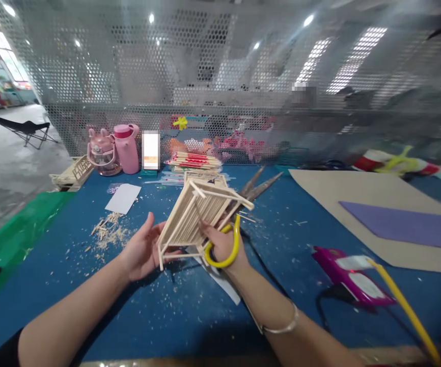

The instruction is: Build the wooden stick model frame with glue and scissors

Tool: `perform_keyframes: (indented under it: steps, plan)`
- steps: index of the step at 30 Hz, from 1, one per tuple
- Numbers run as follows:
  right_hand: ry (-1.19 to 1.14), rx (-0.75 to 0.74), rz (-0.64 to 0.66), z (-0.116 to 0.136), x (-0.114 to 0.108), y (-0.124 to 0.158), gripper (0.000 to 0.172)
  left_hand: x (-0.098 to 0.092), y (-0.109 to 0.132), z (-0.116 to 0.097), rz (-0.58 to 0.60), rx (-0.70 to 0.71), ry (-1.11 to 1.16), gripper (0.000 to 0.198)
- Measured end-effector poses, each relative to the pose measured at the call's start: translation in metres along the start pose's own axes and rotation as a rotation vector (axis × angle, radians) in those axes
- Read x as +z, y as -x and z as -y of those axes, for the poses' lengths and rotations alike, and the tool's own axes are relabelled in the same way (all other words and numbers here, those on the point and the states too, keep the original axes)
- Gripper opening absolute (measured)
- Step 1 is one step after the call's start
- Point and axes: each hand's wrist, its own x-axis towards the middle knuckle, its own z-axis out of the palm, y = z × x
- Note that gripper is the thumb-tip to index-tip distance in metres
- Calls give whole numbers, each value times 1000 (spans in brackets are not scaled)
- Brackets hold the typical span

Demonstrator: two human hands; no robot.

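Holding stick frame [188, 220] | left hand [141, 256] open behind edge | right hand [225, 246] gripping frame, scissors [237, 239]

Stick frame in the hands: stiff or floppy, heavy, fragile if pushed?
The stick frame is probably light, being built of thin sticks. Likely fairly stiff: bars border its close-set row of slats. Perhaps fragile at the slender protruding end near the left hand; a sideways push might snap it.

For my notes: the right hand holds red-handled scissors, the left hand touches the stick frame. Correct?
Only the colour is wrong: in the head view, the scissors have yellow handles. The right hand holds them; the left hand touches the stick frame.
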Motion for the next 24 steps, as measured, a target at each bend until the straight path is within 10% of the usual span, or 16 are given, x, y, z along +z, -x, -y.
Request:
perform_keyframes:
  steps: [12,18,24]
  plan:
    - [-261,22,24,-5,7,-2,34,2,2,-7,7,89,-277,75]
    - [-286,11,8,-4,4,-5,33,3,5,4,-45,54,-854,66]
    - [-335,33,22,-1,5,-5,38,1,9,4,-220,437,-1447,57]
